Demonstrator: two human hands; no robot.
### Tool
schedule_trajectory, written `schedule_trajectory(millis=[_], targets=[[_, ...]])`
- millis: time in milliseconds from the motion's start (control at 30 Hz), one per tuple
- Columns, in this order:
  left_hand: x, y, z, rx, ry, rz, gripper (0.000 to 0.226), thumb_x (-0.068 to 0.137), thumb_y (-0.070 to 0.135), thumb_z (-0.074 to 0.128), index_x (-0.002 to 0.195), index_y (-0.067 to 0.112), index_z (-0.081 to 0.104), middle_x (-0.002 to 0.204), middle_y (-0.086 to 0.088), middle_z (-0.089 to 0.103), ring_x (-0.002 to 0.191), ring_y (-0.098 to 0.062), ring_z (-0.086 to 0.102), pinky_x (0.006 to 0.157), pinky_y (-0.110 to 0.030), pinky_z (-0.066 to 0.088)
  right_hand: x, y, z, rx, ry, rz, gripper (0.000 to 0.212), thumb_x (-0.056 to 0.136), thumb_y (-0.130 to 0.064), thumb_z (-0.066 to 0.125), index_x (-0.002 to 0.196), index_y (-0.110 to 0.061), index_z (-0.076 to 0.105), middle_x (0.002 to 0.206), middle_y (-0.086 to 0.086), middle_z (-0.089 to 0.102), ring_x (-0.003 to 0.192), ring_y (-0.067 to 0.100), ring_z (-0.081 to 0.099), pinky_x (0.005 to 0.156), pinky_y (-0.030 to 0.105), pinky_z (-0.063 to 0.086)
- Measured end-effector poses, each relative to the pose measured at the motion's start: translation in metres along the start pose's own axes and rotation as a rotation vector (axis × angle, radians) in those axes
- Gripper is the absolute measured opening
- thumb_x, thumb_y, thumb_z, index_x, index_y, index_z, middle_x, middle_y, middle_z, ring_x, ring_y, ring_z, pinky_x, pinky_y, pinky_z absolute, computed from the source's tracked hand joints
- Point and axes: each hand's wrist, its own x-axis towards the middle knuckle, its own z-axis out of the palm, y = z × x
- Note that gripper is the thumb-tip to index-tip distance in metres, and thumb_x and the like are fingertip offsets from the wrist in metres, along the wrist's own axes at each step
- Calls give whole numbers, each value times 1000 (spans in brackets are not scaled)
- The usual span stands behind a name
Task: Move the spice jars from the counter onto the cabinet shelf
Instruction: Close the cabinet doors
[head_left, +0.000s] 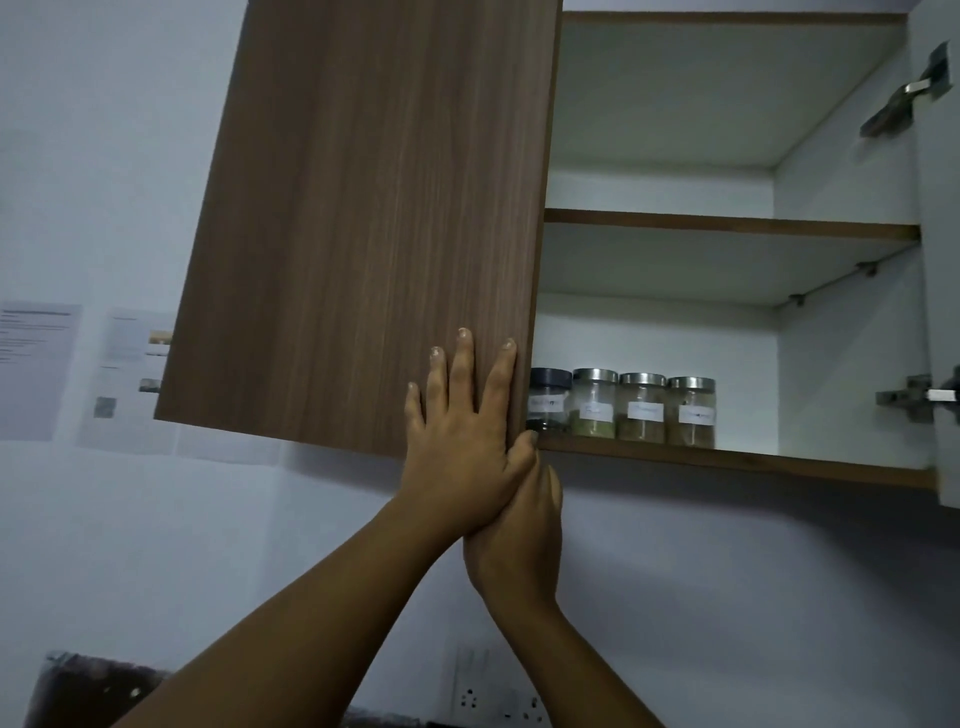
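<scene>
Four spice jars (641, 408) stand upright in a row on the bottom shelf (737, 460) of the wall cabinet, side by side at the left of the opening. They are clear glass with white paper labels. Three have shiny metal lids and hold greenish-brown powder in their lower halves; the leftmost jar (549, 400) has a dark lid and dark contents.

The writing on the labels is too blurred to read. The edge of the wood-grain cabinet door (363, 223) cuts off the dark-lidded jar's left side.

The left hand (462, 431) lies flat on the door's lower corner, fingers straight and spread, the thumb at the door's edge. The right hand (519, 530) rises just under it (their wrists cross), and its fingers are hidden behind the left hand, so its grip cannot be told.
</scene>
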Motion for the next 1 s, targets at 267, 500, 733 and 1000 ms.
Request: schedule_trajectory(millis=[267,500,733,1000], targets=[[22,-2,60,106,61,-8,76,89,54,31,140,32,-21,155,-13,-14,141,-38,-9,104,-68,-4,32,50,16,-226,32,-12,96,81,-49,60,133,-30,-18,143,-5,-31,131,19,-38,111,38,-22],[36,-7,89,206,50,-6,67,86,54,28,144,21,29,149,-21,29,133,-46,30,96,-74,23,58,84,40,-489,24,14,97,83,-63,41,132,-24,-33,148,5,-35,125,25,-46,106,42,-26],[46,-14,119,191,89,-1,63,86,48,32,142,19,33,147,-19,34,131,-48,32,96,-75,23,74,108,50,-507,217,-87,98,66,-50,72,145,-16,26,153,11,23,140,30,2,109,57,9],[47,-18,127,153,151,26,61,87,44,29,143,20,33,149,-18,30,133,-49,26,101,-72,11,76,119,59,-458,228,-58,90,66,-46,74,142,-21,32,152,7,24,141,21,-9,110,59,12]])
